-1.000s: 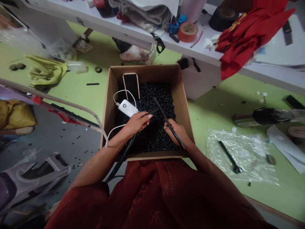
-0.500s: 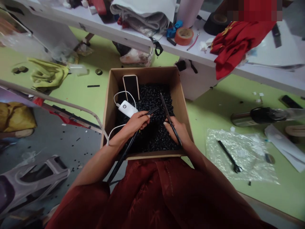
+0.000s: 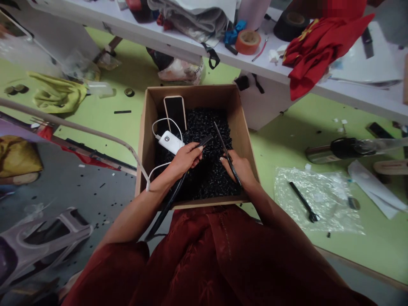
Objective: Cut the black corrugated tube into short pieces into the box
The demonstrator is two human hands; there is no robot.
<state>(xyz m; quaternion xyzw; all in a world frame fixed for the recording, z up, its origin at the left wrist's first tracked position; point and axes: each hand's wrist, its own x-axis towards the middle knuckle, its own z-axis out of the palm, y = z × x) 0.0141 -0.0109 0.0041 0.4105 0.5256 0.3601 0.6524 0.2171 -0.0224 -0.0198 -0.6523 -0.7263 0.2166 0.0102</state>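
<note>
My left hand is closed round a black corrugated tube, whose short end sticks out past my fingers toward the right. The rest of the tube runs down over the near edge of the cardboard box. My right hand grips what looks like a pair of scissors, seen edge-on, with the tip pointing up and away. The blade is apart from the tube end. Below both hands, many small black pieces fill the box. A phone and a white power bank with a white cable lie in it.
A pale curved tube passes close to my left forearm. On the green surface at right are a clear plastic bag, a black rod-like tool and a steel bottle. Orange tape and red cloth lie on the shelf ahead.
The view has shifted slightly, so the surroundings sit a little higher in the picture. Both hands keep their holds, and the tube end and blade remain apart.
</note>
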